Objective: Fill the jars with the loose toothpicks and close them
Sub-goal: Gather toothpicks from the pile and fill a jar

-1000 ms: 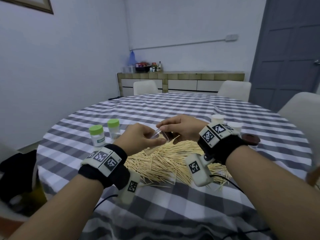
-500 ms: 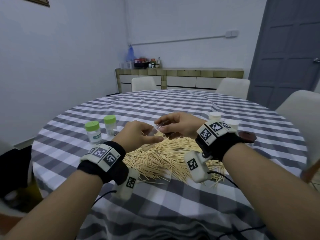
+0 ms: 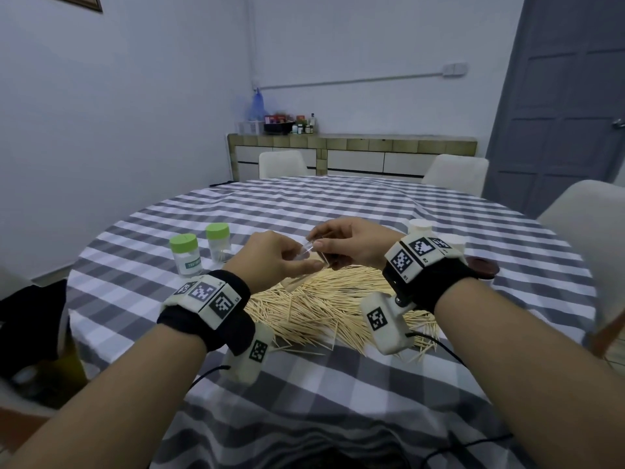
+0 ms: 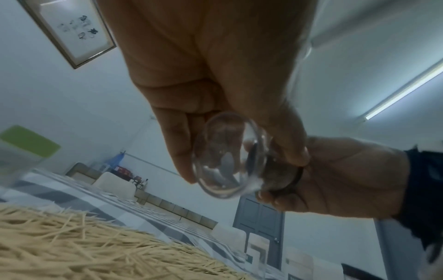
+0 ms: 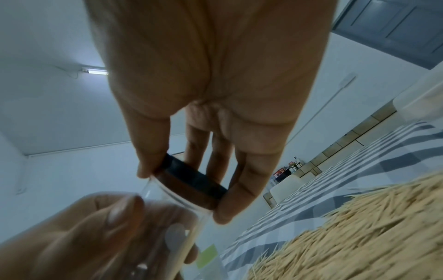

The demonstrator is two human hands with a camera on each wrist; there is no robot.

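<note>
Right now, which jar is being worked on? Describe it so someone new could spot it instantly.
Start at the heap of loose wooden toothpicks on the grey-and-white checked tablecloth. Just above its far edge, the small clear glass jar is held between both hands: left hand on the body, right hand on its dark round lid. Unlike the two green-capped jars standing at left, it is off the table.

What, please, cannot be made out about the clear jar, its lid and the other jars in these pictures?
- Clear jar: whether it holds any toothpicks; blurred in both wrist views, covered by the left hand in the head view.
- Dark lid: seated or coming off; the right hand grips its rim.
- White jars: mostly hidden behind the right wrist, head view.
- Green-lidded jar: label too small to read.
</note>
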